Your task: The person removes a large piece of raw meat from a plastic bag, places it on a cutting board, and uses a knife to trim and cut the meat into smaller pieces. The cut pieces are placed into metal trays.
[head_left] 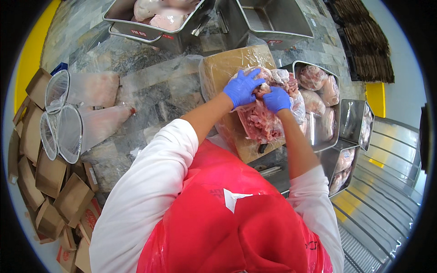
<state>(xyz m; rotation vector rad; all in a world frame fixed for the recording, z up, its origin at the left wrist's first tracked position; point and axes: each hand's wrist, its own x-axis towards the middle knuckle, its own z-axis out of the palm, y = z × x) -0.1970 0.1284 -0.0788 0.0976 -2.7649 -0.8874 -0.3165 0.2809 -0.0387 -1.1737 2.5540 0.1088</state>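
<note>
A brown box (236, 61) with clear plastic liner around it sits in front of me, and a heap of raw pink meat (261, 123) lies on it. My left hand (244, 88), in a blue glove, is on the upper part of the meat with its fingers curled around a piece. Just to its right, my right hand (277, 99), also gloved in blue, has its fingertips bent into the meat. The two hands are close together, and some fingertips are hidden in the meat. A black handle (262, 148) shows at the meat's near edge.
Right of the box, a metal tub (337, 132) holds several plastic-wrapped meat pieces (313, 78). Smaller metal bins (355, 123) stand beyond it. Two large metal tubs (273, 34) are at the far side, one with meat. Net-like bags on hoops (82, 132) and cardboard boxes (70, 200) are at left.
</note>
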